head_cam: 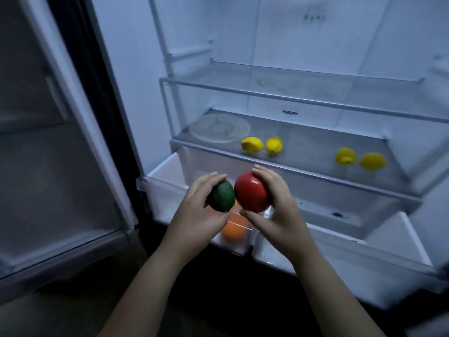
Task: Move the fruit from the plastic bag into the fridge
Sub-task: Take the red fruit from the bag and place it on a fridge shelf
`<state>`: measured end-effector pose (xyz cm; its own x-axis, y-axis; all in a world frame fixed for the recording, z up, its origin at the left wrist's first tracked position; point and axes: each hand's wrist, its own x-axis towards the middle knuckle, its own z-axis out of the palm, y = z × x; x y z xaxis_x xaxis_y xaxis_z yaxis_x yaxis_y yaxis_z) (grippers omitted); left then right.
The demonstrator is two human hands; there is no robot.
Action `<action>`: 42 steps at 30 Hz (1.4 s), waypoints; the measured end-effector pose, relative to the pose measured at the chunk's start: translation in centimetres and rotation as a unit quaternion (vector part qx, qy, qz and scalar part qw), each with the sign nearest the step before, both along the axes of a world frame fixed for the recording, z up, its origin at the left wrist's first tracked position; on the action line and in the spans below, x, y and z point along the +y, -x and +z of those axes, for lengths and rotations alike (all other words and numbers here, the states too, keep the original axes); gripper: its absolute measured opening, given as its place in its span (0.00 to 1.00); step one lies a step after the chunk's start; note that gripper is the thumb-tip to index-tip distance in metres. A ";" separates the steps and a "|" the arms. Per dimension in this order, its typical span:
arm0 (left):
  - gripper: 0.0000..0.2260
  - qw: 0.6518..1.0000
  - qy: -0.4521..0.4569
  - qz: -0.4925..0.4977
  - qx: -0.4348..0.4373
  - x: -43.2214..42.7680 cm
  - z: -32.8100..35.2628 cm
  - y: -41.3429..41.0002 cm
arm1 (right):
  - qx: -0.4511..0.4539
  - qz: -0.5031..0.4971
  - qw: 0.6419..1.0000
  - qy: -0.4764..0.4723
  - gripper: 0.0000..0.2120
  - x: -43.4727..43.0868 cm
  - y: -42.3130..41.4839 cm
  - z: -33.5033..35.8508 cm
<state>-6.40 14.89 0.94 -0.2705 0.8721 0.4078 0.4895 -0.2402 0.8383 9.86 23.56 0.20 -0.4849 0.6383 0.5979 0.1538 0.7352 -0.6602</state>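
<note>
Green fruit [222,195] gripped in left hand [194,212] touches red fruit [251,192] gripped in right hand [281,212].

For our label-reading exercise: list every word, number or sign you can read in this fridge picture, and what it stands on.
No text can be read.
Row of dark marks high on the fridge's back wall: too blurred to read.
On the green fruit and red fruit: no labels visible.

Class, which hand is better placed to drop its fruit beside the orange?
Likely left: the left hand holds the green fruit above the drawer with the orange; the right hand's red fruit is further right.
</note>
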 end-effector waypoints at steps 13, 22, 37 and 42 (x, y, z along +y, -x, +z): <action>0.28 0.976 0.034 -0.209 0.056 12.4 -2.2 -4.0 | -0.007 -0.204 0.976 0.073 0.33 4.0 -6.3 -1.5; 0.29 0.931 0.067 -0.337 0.119 18.7 -4.8 -5.1 | -0.042 -0.308 0.947 0.084 0.34 5.5 -8.2 -3.5; 0.30 0.818 0.137 -0.433 0.352 26.5 -8.7 -16.0 | -0.047 -0.410 0.902 0.126 0.35 7.8 -18.6 -5.2; 0.30 0.787 0.149 -0.449 0.396 28.1 -10.9 -19.5 | -0.035 -0.408 0.900 0.149 0.35 8.3 -20.1 -6.1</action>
